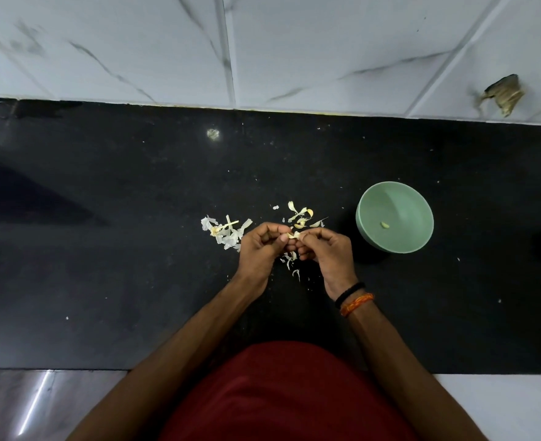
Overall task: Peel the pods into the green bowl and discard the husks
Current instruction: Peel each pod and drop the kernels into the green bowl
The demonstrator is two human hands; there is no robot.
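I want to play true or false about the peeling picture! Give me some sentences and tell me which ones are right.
1. Both hands, the left hand and the right hand, pinch one pod together. True.
2. The green bowl is full to the top. False: only one small peeled piece lies in it.
3. Husks lie on the black counter. True.
4. The bowl sits on the person's left. False: it sits on their right.
5. The right wrist wears bands. True.
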